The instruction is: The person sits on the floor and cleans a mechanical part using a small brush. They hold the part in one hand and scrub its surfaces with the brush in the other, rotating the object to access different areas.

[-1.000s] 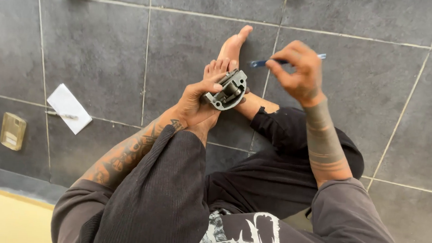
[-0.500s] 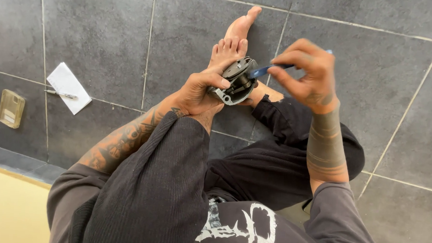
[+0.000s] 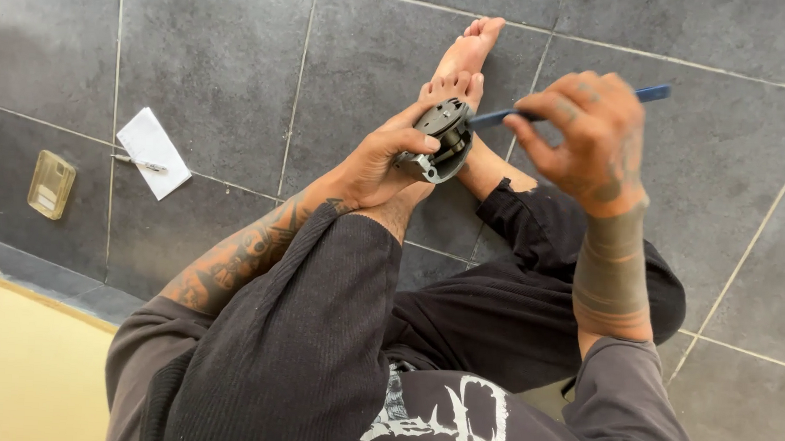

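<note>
**Even, soft light; sharp centre, slight blur on the moving hand**

Light is flat and diffuse across the grey tiled floor (image 3: 213, 50), no hard shadows anywhere. A faint sheen lies on the tiles at upper left, no real glare. The left hand (image 3: 382, 157) reads crisp, tattoos clear. The right hand (image 3: 585, 137) is a touch soft, smeared by motion, and so is the blue tool (image 3: 505, 117). Dark clothing holds little detail. Grout lines bow slightly toward the edges: wide-lens distortion.

White paper (image 3: 152, 151), pen (image 3: 141, 163), amber case (image 3: 51, 185), grey tiles (image 3: 213, 59).
</note>
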